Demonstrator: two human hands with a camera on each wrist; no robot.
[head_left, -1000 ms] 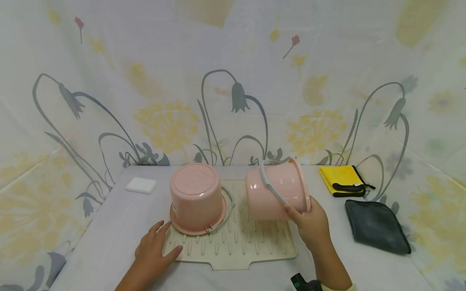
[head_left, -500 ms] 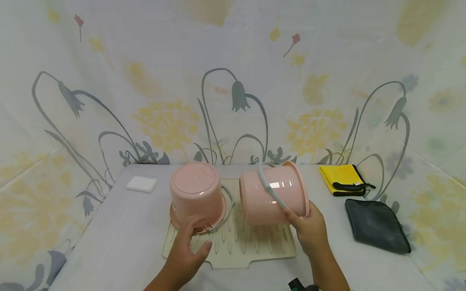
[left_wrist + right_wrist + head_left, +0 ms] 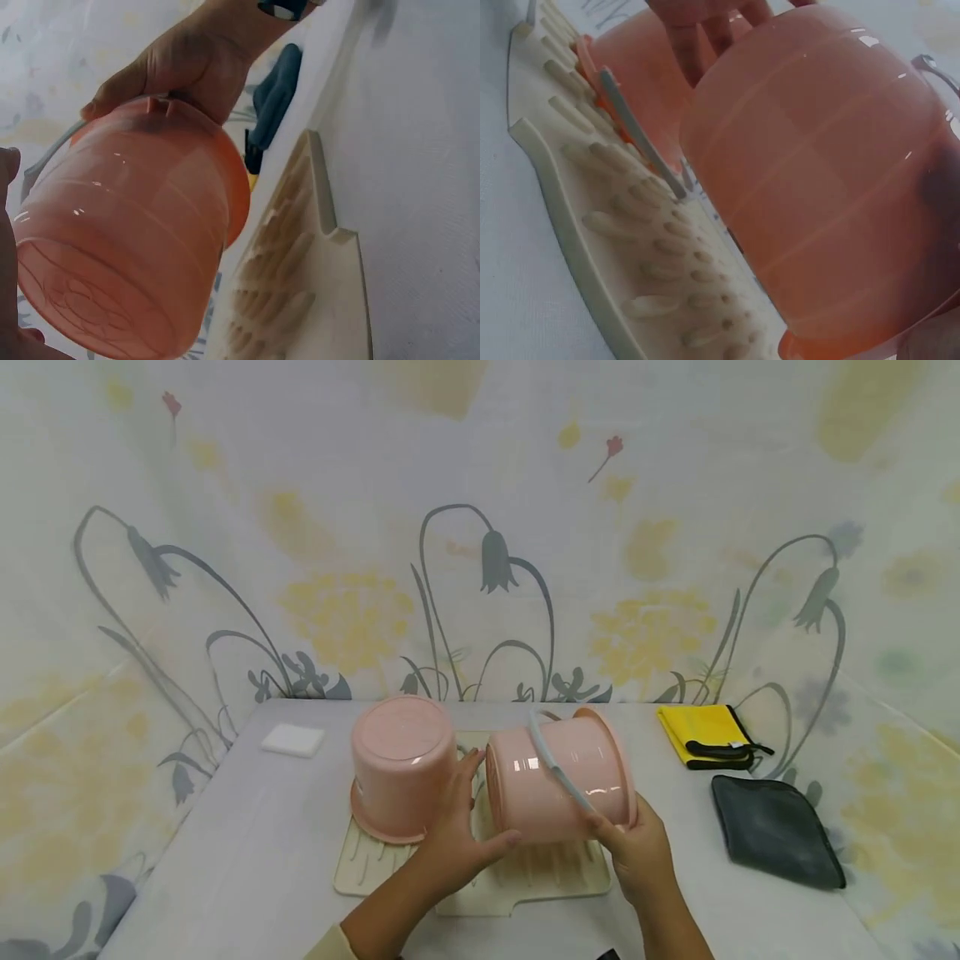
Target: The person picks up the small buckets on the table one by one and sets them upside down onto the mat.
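My right hand (image 3: 641,852) grips the rim of a pink bucket (image 3: 558,793), its thumb at the pale grey handle (image 3: 553,760). The bucket lies on its side in the air, base to the left, above a cream ridged draining board (image 3: 480,906). My left hand (image 3: 457,847) reaches to the base with fingers spread and thumb apart. In the right wrist view its fingers (image 3: 682,49) are at the bucket's far side. A second pink bucket (image 3: 401,764) stands upside down on the board's left half, partly hidden behind my left hand.
A white sponge block (image 3: 292,740) lies at the back left of the white-covered table. To the right are a folded yellow cloth (image 3: 701,731) with black edging and a dark grey, flat, cloth-like piece (image 3: 776,831). A flower-patterned curtain (image 3: 637,527) hangs behind.
My left hand has moved right, from beside the upside-down bucket to the base of the held one. The held bucket has come slightly down and left in my right hand.
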